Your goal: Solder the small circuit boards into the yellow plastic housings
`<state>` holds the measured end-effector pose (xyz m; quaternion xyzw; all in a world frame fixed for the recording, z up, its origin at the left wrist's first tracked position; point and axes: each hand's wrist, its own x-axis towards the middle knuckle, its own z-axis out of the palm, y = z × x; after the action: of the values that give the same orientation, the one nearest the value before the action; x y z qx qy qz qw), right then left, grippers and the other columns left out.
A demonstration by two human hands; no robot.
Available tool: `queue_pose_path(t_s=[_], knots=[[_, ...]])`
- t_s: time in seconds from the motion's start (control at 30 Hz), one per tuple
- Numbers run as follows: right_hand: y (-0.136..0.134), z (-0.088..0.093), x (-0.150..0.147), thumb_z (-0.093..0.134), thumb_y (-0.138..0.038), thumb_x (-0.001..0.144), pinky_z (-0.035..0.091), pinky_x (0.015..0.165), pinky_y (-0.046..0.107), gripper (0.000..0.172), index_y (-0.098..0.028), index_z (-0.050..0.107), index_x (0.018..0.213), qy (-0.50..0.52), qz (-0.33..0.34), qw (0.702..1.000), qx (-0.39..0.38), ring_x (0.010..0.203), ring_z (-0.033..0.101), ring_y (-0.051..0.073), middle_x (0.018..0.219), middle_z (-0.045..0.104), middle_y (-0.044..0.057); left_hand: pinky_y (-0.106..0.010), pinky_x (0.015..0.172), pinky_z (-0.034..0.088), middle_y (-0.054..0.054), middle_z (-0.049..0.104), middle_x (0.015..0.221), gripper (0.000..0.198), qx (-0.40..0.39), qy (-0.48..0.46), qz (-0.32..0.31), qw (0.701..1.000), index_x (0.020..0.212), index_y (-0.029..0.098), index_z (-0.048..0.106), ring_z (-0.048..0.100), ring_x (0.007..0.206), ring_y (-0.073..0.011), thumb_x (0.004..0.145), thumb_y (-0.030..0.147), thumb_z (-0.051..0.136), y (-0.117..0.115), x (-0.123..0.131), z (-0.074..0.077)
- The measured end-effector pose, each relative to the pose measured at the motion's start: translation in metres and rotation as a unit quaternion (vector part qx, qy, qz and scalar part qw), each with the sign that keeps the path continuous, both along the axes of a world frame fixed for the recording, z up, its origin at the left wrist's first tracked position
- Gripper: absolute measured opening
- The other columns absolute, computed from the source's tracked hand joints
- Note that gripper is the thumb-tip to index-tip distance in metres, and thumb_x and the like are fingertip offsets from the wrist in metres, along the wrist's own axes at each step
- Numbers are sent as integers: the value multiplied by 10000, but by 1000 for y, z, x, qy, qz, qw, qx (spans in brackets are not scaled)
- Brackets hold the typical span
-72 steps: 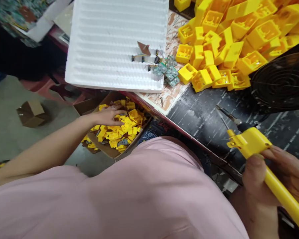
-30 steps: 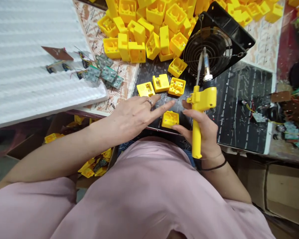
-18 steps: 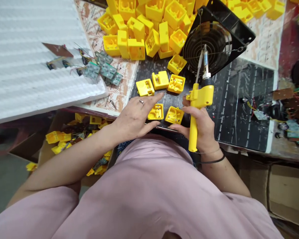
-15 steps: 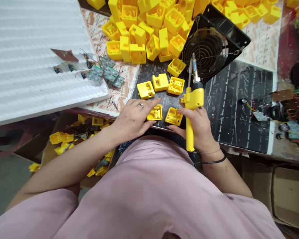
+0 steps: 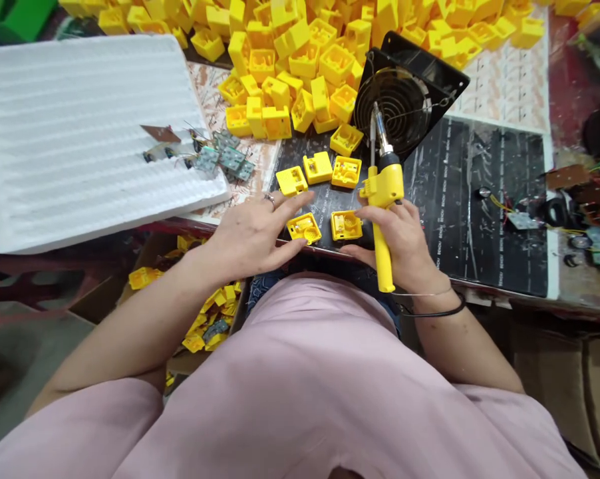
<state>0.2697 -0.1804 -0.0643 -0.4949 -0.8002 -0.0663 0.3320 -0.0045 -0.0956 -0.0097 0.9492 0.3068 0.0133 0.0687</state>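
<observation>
At the near edge of the surface (image 5: 499, 219), the left hand (image 5: 250, 236) holds thumb and forefinger apart around one yellow case (image 5: 304, 228), perhaps to steady it; the right hand (image 5: 404, 243) clamps a soldering gun (image 5: 386, 186), tip pointing away, presumably freeing its thumb beside a second case (image 5: 346, 225).

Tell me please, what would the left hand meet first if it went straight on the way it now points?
The left hand would probably first meet the open, rectangular yellow plastic box between its thumb and index finger; exact depth is unclear.
</observation>
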Motion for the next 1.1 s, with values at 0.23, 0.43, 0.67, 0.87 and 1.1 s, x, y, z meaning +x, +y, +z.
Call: queue_pose_path(t_s=[0.23, 0.43, 0.67, 0.87, 1.1], knots=[[10, -11, 0, 701, -285, 1044, 583, 934, 388, 346, -247, 581, 1366, 37, 71, 996, -35, 1040, 753, 256, 1121, 778, 62, -450, 1067, 521, -186, 699, 1504, 620, -10, 6, -76, 997, 1619, 140, 528, 691, 1342, -335, 1032, 308, 637, 11, 3, -19], [8, -2, 0, 679, -534, 1055, 637, 918, 382, 424, -227, 585, 1331, 38, 71, 997, -7, 1018, 778, 249, 1133, 779, 84, -523, 1025, 523, -196, 759, 1318, 775, 63, -26, 29, 997, 1505, 138, 648, 687, 1229, -402, 973, 701, 636, 16, 14, -13], [66, 12, 14, 649, -391, 1078, 636, 954, 422, 345, -243, 643, 1389, -22, 0, 999, -46, 1087, 756, 285, 1217, 764, 112, -514, 1127, 520, -221, 682, 1427, 581, -8, 8, 119, 993, 1487, 108, 603, 636, 1357, -412, 998, 421, 630, 78, 59, 2], [100, 2, 15, 671, -305, 1059, 628, 960, 385, 314, -220, 645, 1361, -109, 13, 986, -122, 1124, 746, 264, 1264, 760, 138, -375, 986, 571, -115, 799, 1221, 482, -226, -15, 165, 960, 1341, 160, 719, 744, 1115, -298, 983, 464, 609, 127, 75, 11], [57, 21, 33, 627, -376, 1088, 630, 881, 341, 359, -235, 566, 1412, -68, 66, 986, -137, 1027, 769, 228, 1182, 773, 73, -368, 1007, 545, -111, 815, 1188, 506, -195, 112, 79, 971, 1228, 157, 809, 758, 1159, -311, 1050, 424, 418, 127, 87, 13]])
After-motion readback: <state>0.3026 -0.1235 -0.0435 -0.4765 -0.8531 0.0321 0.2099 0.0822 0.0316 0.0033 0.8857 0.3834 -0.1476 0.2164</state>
